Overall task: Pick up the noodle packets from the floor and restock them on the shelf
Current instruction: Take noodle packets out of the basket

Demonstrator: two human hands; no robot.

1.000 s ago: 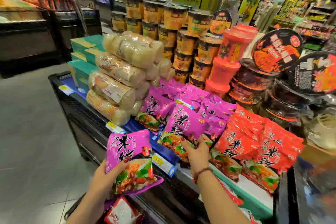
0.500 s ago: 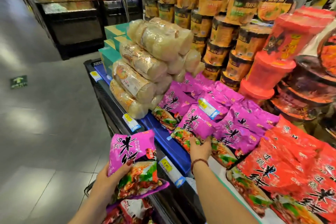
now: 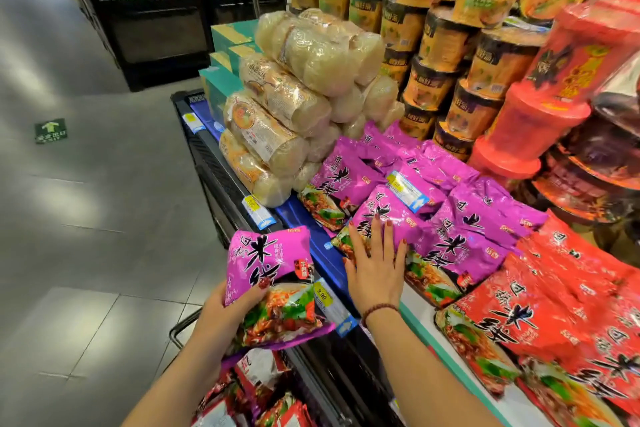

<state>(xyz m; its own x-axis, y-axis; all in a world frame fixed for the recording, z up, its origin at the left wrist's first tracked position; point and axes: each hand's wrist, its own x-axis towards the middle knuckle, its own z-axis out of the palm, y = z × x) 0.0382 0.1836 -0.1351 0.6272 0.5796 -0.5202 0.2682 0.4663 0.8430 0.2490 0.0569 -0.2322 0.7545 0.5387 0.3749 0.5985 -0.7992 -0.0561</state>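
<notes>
Restocking under way: gripping one purple noodle packet (image 3: 273, 277) in the left hand (image 3: 221, 319), thumb curled over its front, just off the shelf (image 3: 311, 232) edge. Pressing the right hand (image 3: 375, 270), fingers spread flat, on the purple pile (image 3: 460, 239) already shelved. Next, likely: lifting the held packet over the price rail (image 3: 330, 303) onto that pile.

Bright, even overhead store light. Soft glare patches on grey floor (image 3: 69, 201) at 9 o'clock; sheen on noodle packets (image 3: 464, 215) and wrapped noodle rolls (image 3: 311, 55). Strong wide-angle bending twd edges, slight blur at 3 and 6.
</notes>
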